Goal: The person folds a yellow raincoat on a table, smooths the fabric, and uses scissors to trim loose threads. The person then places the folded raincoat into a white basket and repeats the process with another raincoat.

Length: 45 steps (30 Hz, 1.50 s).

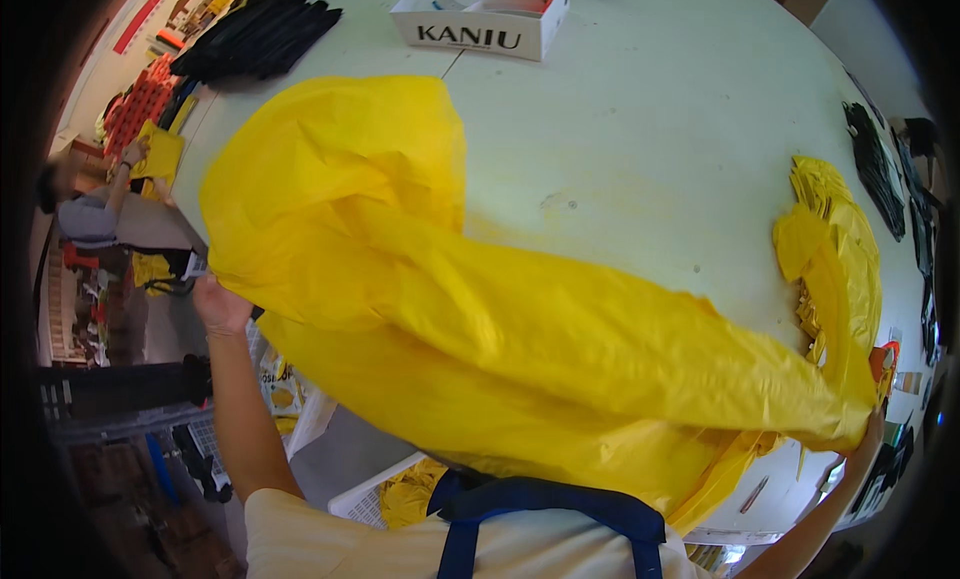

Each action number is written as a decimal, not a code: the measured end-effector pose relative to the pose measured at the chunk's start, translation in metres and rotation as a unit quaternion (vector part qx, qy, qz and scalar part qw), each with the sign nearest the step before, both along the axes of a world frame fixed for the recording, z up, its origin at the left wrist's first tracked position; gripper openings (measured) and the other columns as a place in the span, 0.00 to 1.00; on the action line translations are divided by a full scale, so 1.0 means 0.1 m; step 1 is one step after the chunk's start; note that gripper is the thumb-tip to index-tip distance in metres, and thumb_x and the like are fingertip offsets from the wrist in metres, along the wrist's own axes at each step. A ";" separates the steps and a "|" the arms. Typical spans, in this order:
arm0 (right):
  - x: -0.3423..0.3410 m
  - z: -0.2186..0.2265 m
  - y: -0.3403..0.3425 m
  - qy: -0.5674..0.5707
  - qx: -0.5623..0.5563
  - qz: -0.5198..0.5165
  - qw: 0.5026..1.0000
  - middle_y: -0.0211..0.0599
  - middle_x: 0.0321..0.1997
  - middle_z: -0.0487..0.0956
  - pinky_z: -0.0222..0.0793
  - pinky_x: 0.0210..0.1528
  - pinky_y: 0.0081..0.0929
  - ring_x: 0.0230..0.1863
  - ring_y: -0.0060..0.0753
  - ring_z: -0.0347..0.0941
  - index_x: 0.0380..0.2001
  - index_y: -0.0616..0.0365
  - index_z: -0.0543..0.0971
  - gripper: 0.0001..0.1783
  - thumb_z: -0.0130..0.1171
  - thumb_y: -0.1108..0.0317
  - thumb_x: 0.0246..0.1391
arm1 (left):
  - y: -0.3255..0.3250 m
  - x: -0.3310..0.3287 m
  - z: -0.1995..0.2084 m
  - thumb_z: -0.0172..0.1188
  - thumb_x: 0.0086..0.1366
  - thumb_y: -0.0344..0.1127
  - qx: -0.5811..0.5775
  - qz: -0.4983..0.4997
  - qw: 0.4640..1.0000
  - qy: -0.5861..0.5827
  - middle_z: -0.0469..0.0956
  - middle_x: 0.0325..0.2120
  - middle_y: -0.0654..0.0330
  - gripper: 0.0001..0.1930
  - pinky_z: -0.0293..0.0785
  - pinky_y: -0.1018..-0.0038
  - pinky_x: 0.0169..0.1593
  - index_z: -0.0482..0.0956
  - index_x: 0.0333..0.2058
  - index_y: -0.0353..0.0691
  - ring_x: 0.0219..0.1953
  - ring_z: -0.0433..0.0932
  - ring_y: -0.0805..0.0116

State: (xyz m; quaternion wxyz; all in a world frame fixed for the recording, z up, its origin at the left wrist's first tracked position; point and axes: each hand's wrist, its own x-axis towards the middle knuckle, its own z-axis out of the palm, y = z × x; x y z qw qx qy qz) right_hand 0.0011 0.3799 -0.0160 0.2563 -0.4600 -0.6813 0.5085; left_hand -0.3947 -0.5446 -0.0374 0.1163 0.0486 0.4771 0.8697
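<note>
Yellow plastic sheet (480, 319) is spread across the white table (640, 149), draping over the near edge. Left hand (218, 304) grips its left corner with fingers closed on it; right hand (868, 429) pinches the far right corner beside a yellow stack (830, 194). White cardboard box (485, 19) and black bags (260, 34) sit well apart at the far side.

Both arms spread wide apart — bare left forearm rising from the lower edge, bent slightly at the wrist, left hand (218, 305) closed with fingers curled in a grip. Right arm stretched far out to the lower right — right hand (868, 431) mostly hidden, fingers apparently clenched.
</note>
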 end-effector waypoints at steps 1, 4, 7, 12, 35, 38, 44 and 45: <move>0.30 -0.12 0.01 -0.041 0.006 0.069 0.997 0.41 0.51 0.71 0.64 0.53 0.24 0.52 0.32 0.68 0.53 0.65 0.69 0.23 0.47 0.59 0.61 | 0.11 0.23 0.07 0.53 0.54 0.36 0.009 -0.014 1.000 0.004 0.65 0.57 0.55 0.32 0.60 0.58 0.59 0.60 0.59 0.39 0.59 0.64 0.56; 0.66 -0.26 -0.02 -0.337 0.007 0.151 0.929 0.34 0.34 0.73 0.64 0.42 0.21 0.36 0.25 0.68 0.37 0.62 0.75 0.15 0.51 0.62 0.53 | 0.06 0.56 -0.16 0.55 0.51 0.25 -0.135 -0.030 0.987 -0.078 0.67 0.56 0.56 0.30 0.63 0.64 0.56 0.65 0.56 0.41 0.57 0.65 0.59; 0.29 -0.34 -0.52 -0.335 -0.011 0.166 0.927 0.36 0.31 0.74 0.67 0.39 0.23 0.34 0.30 0.71 0.37 0.62 0.74 0.16 0.52 0.60 0.51 | 0.43 0.69 -0.16 0.57 0.46 0.21 -0.400 -0.149 0.903 0.052 0.68 0.53 0.62 0.25 0.64 0.72 0.53 0.73 0.46 0.46 0.56 0.65 0.66; -0.08 -0.52 -0.95 -0.460 0.211 0.268 0.820 0.46 0.39 0.79 0.69 0.42 0.34 0.40 0.44 0.75 0.40 0.64 0.75 0.21 0.53 0.56 0.51 | 1.15 0.99 0.21 0.58 0.47 0.23 -0.635 -0.255 0.687 0.245 0.68 0.52 0.62 0.15 0.62 0.65 0.55 0.75 0.36 0.45 0.55 0.64 0.61; 0.58 -0.92 -0.24 -0.343 0.497 0.069 0.794 0.48 0.48 0.75 0.64 0.51 0.37 0.51 0.50 0.69 0.50 0.59 0.71 0.19 0.47 0.63 0.58 | 0.43 1.59 0.06 0.73 0.37 0.36 -0.799 -0.214 0.476 0.300 0.73 0.41 0.57 0.27 0.57 0.59 0.55 0.74 0.41 0.48 0.50 0.67 0.55; 1.55 -1.28 -0.47 -0.391 0.380 -0.098 0.833 0.56 0.49 0.73 0.65 0.52 0.39 0.51 0.53 0.69 0.52 0.66 0.68 0.27 0.54 0.57 0.54 | 1.18 2.24 0.03 0.71 0.41 0.36 -0.796 -0.115 0.484 0.344 0.65 0.51 0.54 0.31 0.52 0.54 0.59 0.72 0.47 0.47 0.55 0.62 0.49; 1.81 -2.15 -1.44 -0.382 0.208 -0.031 0.900 0.56 0.40 0.76 0.69 0.43 0.38 0.39 0.50 0.74 0.52 0.72 0.66 0.37 0.63 0.52 0.48 | 2.28 3.11 -0.81 0.56 0.63 0.36 -0.106 -0.225 0.916 -0.315 0.73 0.46 0.53 0.17 0.71 0.68 0.49 0.69 0.49 0.39 0.47 0.73 0.60; 1.70 -2.11 -1.52 -0.371 0.146 -0.006 0.917 0.52 0.37 0.77 0.71 0.41 0.36 0.36 0.46 0.75 0.52 0.71 0.66 0.35 0.62 0.55 0.48 | 2.43 3.09 -0.89 0.53 0.65 0.35 0.017 -0.202 0.883 -0.422 0.73 0.46 0.53 0.15 0.72 0.70 0.49 0.69 0.48 0.37 0.48 0.73 0.61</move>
